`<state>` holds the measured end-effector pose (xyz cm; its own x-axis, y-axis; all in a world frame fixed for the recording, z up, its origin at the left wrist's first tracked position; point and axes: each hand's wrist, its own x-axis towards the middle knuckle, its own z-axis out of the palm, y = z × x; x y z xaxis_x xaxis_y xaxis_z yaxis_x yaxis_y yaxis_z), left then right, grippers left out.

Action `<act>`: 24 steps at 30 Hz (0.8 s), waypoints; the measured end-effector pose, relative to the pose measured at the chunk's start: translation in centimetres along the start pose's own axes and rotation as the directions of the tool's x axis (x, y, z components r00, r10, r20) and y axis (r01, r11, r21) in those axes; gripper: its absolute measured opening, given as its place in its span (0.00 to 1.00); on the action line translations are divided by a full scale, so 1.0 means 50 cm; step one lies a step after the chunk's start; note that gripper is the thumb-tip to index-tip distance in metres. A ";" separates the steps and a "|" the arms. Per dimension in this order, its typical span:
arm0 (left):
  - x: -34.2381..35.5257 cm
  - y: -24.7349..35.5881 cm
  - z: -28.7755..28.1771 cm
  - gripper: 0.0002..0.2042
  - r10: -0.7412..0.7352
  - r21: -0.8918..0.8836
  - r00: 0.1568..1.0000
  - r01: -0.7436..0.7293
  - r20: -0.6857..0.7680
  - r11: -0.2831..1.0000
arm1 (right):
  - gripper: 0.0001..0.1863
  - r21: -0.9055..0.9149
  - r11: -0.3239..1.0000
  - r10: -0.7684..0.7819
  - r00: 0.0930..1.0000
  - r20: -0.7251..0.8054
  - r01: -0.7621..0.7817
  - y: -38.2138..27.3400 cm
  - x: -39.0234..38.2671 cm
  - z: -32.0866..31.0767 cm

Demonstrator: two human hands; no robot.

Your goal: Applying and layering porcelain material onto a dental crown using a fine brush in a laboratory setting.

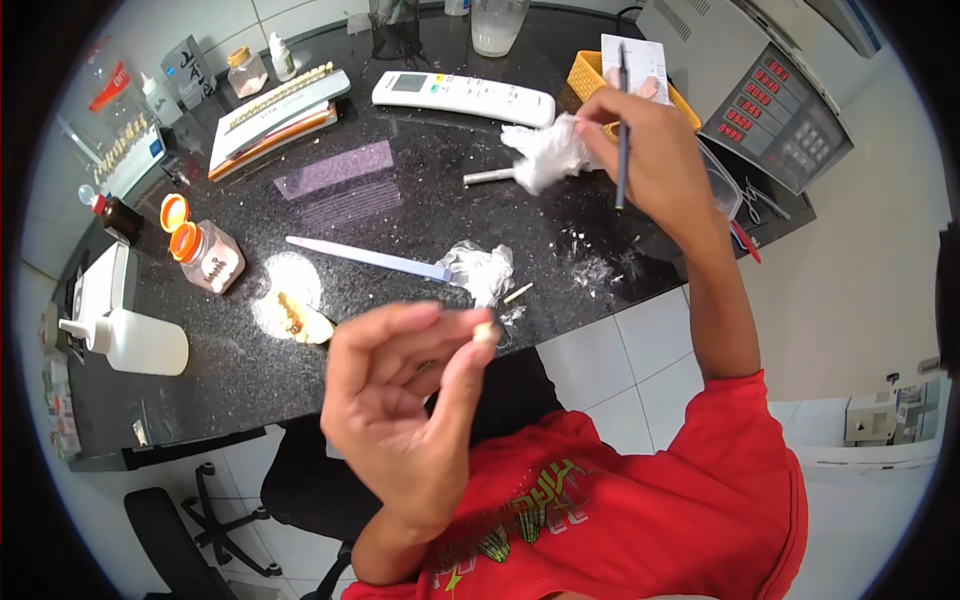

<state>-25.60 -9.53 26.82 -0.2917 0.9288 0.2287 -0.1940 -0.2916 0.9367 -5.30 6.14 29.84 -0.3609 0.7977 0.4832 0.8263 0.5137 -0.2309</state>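
My left hand (pixel 405 405) is raised in front of the counter's near edge. Its thumb and index finger pinch a small cream tooth-like piece (pixel 485 332), which looks like a dental crown. At the right, my right hand (pixel 650 145) grips a thin dark pen-like tool (pixel 622 165) whose working end I cannot make out. A crumpled white tissue (pixel 550 155), partly blurred, lies against its fingertips. Beside the tissue is a short grey rod (pixel 488 177). Below the left hand's fingertips, another crumpled tissue (pixel 480 268) rests on the counter near a pale blue-handled tool (pixel 370 258).
On the black counter (pixel 430 180) are a white remote (pixel 462 97), a yellow basket (pixel 585 75), an orange-lidded jar (pixel 215 258), a squeeze bottle (pixel 145 342) and a yellowish dental model (pixel 305 320). A machine with red digits (pixel 765 110) stands far right. White powder (pixel 595 268) is scattered nearby.
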 end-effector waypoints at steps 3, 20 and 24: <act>0.019 -0.008 0.029 0.15 -0.106 -0.113 0.992 0.112 0.061 0.987 | 0.07 0.162 0.987 0.022 0.991 -0.133 0.000 -0.039 -0.018 -0.020; 0.025 -0.020 0.033 0.17 -0.190 -0.206 0.978 0.205 0.087 0.957 | 0.07 0.486 0.788 -0.316 0.926 -0.208 0.379 -0.118 -0.114 -0.019; 0.025 -0.022 0.033 0.17 -0.187 -0.215 0.979 0.200 0.082 0.956 | 0.07 0.420 0.792 -0.380 0.896 -0.230 0.444 -0.119 -0.118 -0.013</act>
<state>-24.19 -7.68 26.51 -0.1728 0.9824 0.0706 -0.4457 -0.1419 0.8839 -7.80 -1.83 28.89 -0.5377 0.4465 0.7152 0.3127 0.8934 -0.3227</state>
